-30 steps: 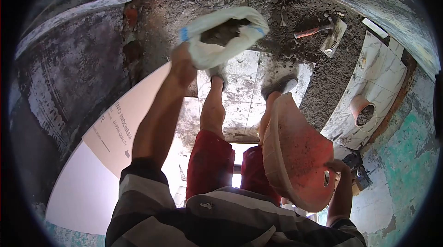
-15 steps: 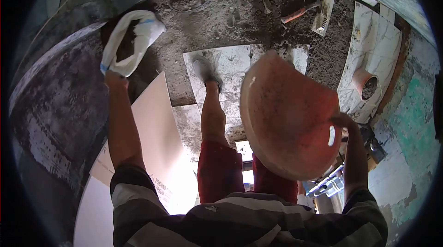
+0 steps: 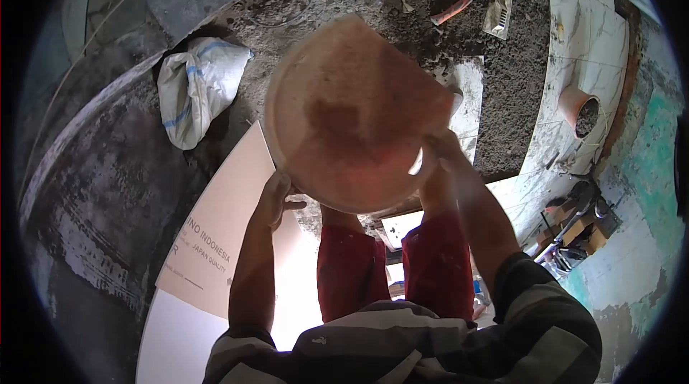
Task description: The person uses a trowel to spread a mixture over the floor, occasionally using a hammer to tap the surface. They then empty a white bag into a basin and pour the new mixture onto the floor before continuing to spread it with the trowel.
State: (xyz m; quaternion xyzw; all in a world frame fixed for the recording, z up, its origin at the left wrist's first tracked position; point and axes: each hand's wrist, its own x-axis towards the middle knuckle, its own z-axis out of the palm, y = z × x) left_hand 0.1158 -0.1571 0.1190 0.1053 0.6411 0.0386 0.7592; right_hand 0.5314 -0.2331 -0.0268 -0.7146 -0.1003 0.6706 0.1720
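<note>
A reddish plastic scoop pan (image 3: 344, 125), rounded on one side with a slot handle, is held up in front of me and smeared with dirt. My right hand (image 3: 443, 151) grips it at the slot. At its lower left rim, my left hand (image 3: 273, 201) has its fingers against the edge and the thumb sticking out to the right. A white woven sack (image 3: 201, 90) with blue stripes lies slumped on the ground at the left, its mouth not visible.
A hammer (image 3: 459, 9) and a notched trowel (image 3: 500, 7) lie on loose soil ahead. White tiles (image 3: 585, 39) and a pipe stub (image 3: 578, 111) are at right. A printed board (image 3: 215, 233) leans at left; a box of tools (image 3: 581, 230) stands right.
My left hand has let go of the sack and come to the pan's rim. The sack has collapsed. My right hand has swung the pan left and up, in front of me.
</note>
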